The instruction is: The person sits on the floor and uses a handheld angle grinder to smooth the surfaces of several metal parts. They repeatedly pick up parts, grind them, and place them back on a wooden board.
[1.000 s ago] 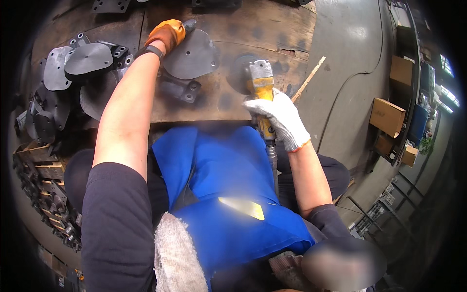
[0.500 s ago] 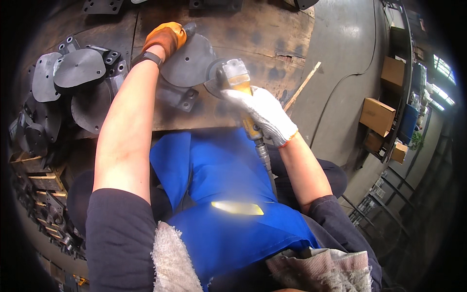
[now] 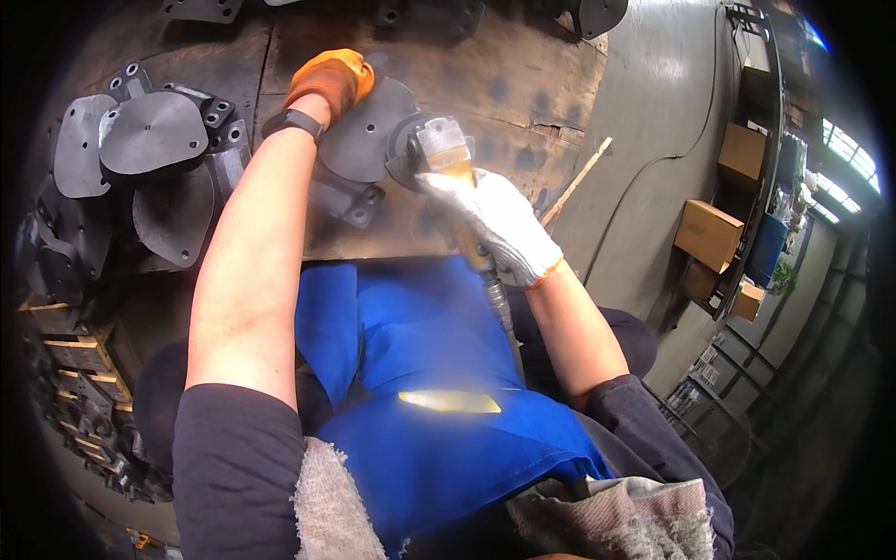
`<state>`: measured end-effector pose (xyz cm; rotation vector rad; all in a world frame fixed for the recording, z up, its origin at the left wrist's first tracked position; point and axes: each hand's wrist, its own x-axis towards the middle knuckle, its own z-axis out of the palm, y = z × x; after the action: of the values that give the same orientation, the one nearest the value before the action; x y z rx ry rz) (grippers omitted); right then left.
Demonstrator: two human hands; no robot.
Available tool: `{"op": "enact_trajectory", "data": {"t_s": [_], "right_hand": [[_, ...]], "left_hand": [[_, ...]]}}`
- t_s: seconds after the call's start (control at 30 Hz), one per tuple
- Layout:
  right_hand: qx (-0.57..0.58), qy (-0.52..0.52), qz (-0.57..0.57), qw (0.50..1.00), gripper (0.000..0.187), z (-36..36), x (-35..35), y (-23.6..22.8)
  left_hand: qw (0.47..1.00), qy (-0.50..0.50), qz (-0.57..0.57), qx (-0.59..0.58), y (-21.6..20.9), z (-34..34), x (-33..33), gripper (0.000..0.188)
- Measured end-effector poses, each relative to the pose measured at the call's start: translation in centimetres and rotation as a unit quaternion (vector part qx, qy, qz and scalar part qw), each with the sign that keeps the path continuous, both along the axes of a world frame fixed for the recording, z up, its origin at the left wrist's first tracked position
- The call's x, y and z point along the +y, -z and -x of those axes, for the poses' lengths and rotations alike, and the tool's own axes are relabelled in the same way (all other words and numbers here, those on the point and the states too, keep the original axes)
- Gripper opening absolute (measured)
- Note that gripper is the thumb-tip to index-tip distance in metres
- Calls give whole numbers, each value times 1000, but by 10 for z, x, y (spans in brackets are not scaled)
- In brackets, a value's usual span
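Observation:
A dark grey rounded metal plate (image 3: 359, 149) with a small hole in it lies near the table's front edge. A bracket block (image 3: 353, 207) with holes shows beneath its near side. My left hand (image 3: 333, 79), in an orange glove, is closed on the plate's far left side; its fingertips are partly hidden. In a white knit glove, my right hand (image 3: 499, 219) is wrapped round a yellow angle grinder (image 3: 441, 145) with a metal head. The grinder's disc is at the plate's right edge; whether it touches is hard to tell. A hose (image 3: 499, 313) runs back from the grinder.
Several similar plates with brackets (image 3: 154, 135) are piled on the left of the wooden table (image 3: 467, 89). More metal parts (image 3: 429, 14) lie along its far side. A wooden strip (image 3: 579, 182) sticks out at the right. Cardboard boxes (image 3: 709, 233) stand on a shelf beyond.
The grinder has shifted left over the plate's right edge. My left hand and the plate sit slightly farther right. The whole view has tilted a little.

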<state>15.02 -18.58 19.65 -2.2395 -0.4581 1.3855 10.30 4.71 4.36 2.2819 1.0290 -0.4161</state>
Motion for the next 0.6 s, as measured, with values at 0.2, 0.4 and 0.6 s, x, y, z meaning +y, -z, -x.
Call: {"op": "enact_trajectory", "data": {"t_s": [0.2,0.4,0.6], "right_hand": [[20,18,86,996,51,1,8,-12],[37,26,67,997,41,-5,8,-17],[29,32,55,998,42,-5,9,-21]], "left_hand": [[999,-13,27,30,-3,-1,1,37],[999,-23,33,26,-11,-1,-1,36],[999,-20,29,22,-9,1,-1,36]]}}
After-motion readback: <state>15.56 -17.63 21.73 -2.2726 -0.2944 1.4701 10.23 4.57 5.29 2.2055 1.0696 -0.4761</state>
